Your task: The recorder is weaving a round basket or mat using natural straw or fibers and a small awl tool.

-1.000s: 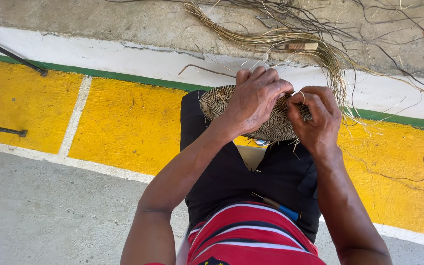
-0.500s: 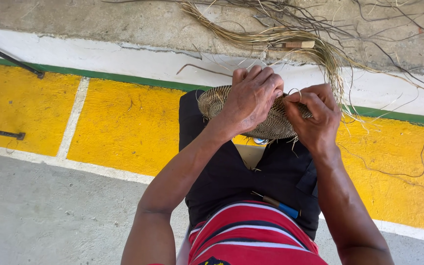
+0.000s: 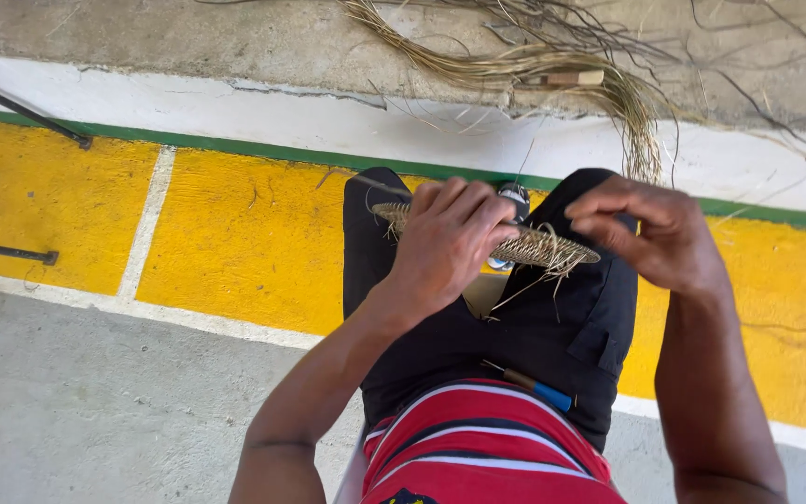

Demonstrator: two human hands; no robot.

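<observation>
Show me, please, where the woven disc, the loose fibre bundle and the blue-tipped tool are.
woven disc [image 3: 552,249]: head view, on its bare right edge.
loose fibre bundle [image 3: 515,65]: head view, on its curved middle.
blue-tipped tool [image 3: 538,388]: head view, on its blue end.

Both forearms reach up from the lower frame toward its centre. The left hand [image 3: 445,245] curls palm-down, fingers clenched; the right hand [image 3: 650,229], at centre right, pinches its fingertips together.
</observation>
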